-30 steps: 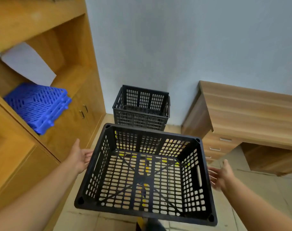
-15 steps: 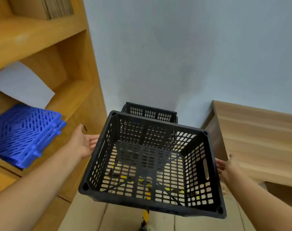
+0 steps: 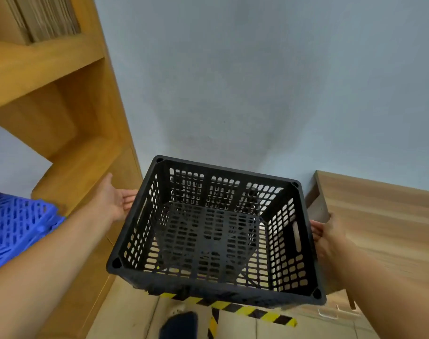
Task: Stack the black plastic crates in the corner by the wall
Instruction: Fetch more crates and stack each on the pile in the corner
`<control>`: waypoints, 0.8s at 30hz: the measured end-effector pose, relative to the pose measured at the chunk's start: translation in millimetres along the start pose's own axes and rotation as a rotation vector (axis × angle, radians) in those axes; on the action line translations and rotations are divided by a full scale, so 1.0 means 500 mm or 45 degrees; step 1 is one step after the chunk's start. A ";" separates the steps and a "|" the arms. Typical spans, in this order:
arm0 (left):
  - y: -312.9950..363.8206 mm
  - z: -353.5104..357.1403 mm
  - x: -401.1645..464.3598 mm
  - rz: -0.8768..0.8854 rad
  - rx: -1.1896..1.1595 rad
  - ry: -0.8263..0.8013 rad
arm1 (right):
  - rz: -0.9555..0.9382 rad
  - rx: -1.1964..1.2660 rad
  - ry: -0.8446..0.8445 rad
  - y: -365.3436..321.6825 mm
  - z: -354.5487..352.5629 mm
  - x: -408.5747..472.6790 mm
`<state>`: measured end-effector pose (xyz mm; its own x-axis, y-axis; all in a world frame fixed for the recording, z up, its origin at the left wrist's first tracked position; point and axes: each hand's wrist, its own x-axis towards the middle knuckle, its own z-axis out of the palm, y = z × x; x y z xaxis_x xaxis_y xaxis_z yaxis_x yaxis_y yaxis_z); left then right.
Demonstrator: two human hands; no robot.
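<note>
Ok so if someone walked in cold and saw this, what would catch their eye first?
The black plastic crate fills the centre, held up between the left hand and right hand pressed to its sides. Next, the bright blue slatted panels on the wooden shelf unit at left, and yellow-black hazard tape on the floor below.

Single head-worn view, facing forward and down, close above the black crate (image 3: 216, 231), toward the wall (image 3: 257, 81)

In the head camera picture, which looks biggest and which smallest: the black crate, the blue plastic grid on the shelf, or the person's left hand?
1. black crate, by far the largest in the picture.
2. blue plastic grid, though the left edge of the picture cuts it off, so its full size is unknown.
3. left hand, the smallest.
</note>
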<state>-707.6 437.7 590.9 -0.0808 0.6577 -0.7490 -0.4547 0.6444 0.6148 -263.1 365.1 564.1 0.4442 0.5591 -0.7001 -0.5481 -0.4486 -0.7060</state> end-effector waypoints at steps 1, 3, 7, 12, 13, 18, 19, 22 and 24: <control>0.016 0.008 0.020 -0.006 0.008 0.008 | -0.018 -0.036 -0.001 -0.008 0.018 0.015; 0.051 0.024 0.060 -0.020 0.020 0.005 | -0.014 -0.034 0.006 -0.020 0.054 0.042; 0.122 0.051 0.139 -0.040 0.054 -0.005 | -0.001 -0.006 0.117 -0.049 0.133 0.089; 0.206 0.084 0.230 -0.035 0.153 -0.029 | -0.008 0.014 0.197 -0.079 0.224 0.130; 0.221 0.090 0.245 -0.038 0.168 -0.040 | -0.017 0.017 0.204 -0.084 0.239 0.138; 0.280 0.117 0.313 -0.078 0.209 -0.075 | -0.047 -0.037 0.242 -0.105 0.301 0.182; 0.288 0.122 0.325 -0.085 0.215 -0.074 | -0.044 -0.045 0.239 -0.110 0.312 0.188; 0.305 0.132 0.357 -0.105 0.224 -0.077 | -0.023 -0.049 0.250 -0.122 0.331 0.210; 0.312 0.138 0.380 -0.114 0.228 -0.083 | -0.013 -0.034 0.262 -0.131 0.342 0.229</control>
<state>-732.8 690.0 561.7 0.0128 0.6147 -0.7886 -0.2924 0.7565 0.5850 -297.6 577.8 548.5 0.5867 0.4110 -0.6978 -0.5247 -0.4634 -0.7141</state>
